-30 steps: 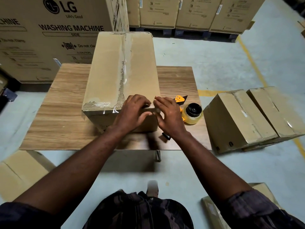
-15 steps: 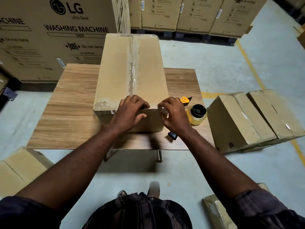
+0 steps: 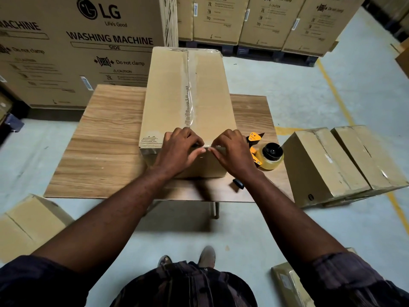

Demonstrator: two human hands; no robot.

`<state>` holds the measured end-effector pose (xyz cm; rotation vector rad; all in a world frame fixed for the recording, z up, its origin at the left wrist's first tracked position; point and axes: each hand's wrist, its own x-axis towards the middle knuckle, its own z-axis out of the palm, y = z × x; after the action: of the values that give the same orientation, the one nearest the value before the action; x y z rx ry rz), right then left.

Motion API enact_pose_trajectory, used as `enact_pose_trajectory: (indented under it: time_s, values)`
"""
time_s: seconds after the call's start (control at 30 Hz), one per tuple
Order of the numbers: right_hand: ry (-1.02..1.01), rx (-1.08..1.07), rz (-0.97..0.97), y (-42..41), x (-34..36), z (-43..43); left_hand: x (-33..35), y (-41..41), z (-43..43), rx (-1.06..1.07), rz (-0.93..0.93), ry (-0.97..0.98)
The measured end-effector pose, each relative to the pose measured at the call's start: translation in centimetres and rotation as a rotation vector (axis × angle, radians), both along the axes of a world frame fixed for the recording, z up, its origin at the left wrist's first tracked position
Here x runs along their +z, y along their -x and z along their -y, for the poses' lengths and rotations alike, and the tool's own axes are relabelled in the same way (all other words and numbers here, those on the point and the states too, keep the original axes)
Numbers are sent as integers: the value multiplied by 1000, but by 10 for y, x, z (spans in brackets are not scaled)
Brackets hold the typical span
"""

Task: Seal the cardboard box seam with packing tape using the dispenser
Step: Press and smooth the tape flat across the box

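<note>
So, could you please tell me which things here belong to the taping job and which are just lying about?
In the job:
box on the table
tape along its seam
dispenser beside it
left hand and right hand, pressing at the near edge

Lying about:
floor boxes
washing machine cartons

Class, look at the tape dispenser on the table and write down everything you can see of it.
The tape dispenser lies unheld on the wooden table, just right of the cardboard box and behind the right hand, which partly hides it. Its frame is yellow-orange, apparently metal, with a dark pointed blade end facing away. A roll of clear tape sits on a black hub. A dark handle tip pokes out near the wrist. Whether the hand touches it cannot be told.
</note>
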<state>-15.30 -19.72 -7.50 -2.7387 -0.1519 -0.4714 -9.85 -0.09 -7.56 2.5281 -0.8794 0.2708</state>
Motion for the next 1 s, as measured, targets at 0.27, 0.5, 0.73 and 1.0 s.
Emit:
enact_pose_trajectory:
  time_s: [0.27,0.5,0.73,1.0]
  values:
    - [23,-62,-15,4,-13,-13,-3,-7,-19,-9,-57,-31]
    - [21,-29,-5,-9,-1,-38,1,-9,-36,17,-48,44]
    - [39,-117,-51,-6,-10,-42,-3,-7,-55,-30,-103,11]
    - [-3,-16,-7,-19,-4,-62,-2,-12,-72,73,1,52]
